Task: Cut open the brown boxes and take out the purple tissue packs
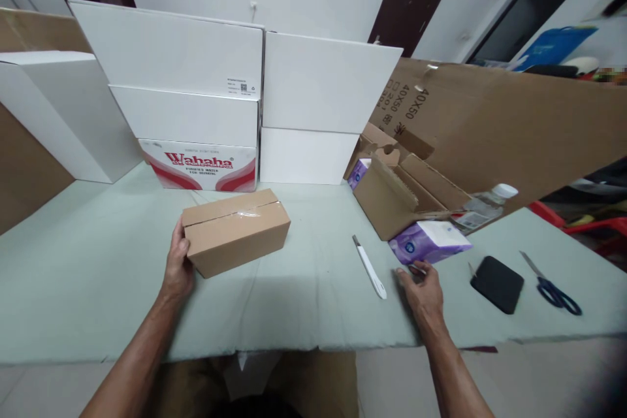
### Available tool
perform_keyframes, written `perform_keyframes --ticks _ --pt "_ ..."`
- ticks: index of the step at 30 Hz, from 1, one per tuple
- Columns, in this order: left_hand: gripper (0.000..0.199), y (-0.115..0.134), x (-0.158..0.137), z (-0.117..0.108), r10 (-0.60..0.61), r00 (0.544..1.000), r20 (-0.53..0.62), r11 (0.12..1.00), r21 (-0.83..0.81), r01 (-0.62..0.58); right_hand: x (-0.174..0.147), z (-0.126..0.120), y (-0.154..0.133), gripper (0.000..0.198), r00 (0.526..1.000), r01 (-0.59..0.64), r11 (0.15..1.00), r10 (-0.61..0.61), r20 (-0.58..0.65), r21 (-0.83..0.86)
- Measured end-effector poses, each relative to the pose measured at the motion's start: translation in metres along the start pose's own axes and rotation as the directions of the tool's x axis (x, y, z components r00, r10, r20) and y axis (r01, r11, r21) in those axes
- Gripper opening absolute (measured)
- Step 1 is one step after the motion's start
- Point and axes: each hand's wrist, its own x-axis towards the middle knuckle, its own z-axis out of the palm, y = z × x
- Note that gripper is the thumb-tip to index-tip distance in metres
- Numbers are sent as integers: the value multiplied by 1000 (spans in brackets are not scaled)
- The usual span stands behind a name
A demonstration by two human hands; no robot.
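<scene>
A small brown cardboard box [236,230], taped shut along its top seam, lies on the pale green table cover [98,274]. My left hand [178,263] grips the box's left end, thumb on the top edge. My right hand [421,289] rests on the table with fingers spread, touching the near corner of a purple-and-white tissue pack [430,240]. A white utility knife [369,267] lies just left of that hand, not touched.
An open brown carton [401,192] holds another purple pack. A black pouch [497,283], blue-handled scissors [553,287] and a plastic bottle [487,204] lie at right. White boxes [313,104] and a Wahaha carton [203,166] stand at the back.
</scene>
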Motion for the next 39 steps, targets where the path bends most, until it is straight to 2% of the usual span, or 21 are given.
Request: perform_keyframes --ticks 3,7,14,18,21,24,27,31,35,39 --pt "72 -22 -5 0 0 997 -74 1000 -11 0 -1 -5 -5 75 998 -56 998 56 32 11" --pt "69 -41 -8 -3 63 994 -89 998 21 -61 0 -4 -9 83 998 -1 997 6 69 -75" --pt "68 -45 -6 -7 67 997 -42 997 28 -66 3 6 -7 83 988 118 929 -74 137 -351" --pt "67 -51 -5 -13 82 996 -21 996 44 -81 0 6 -15 85 981 131 894 -53 189 -428" --pt "66 -54 -3 -16 92 996 -6 994 59 -91 -2 2 -22 90 986 100 922 -41 163 -373" --pt "66 -55 -2 -17 101 995 4 992 70 -101 3 -4 -25 102 994 29 962 2 113 -273" --pt "65 -55 -1 -17 107 994 14 992 71 -108 15 -8 -24 109 989 10 966 28 144 -257" --pt "64 -54 -2 -17 107 994 30 992 68 -109 27 -7 -21 107 985 12 961 36 171 -275" --pt "63 -53 -2 -17 92 994 53 993 66 -96 18 -2 -15 108 983 38 955 17 180 -295" --pt "66 -51 -3 -16 78 994 77 994 69 -83 -3 -2 -10 87 981 77 976 -39 188 -201"
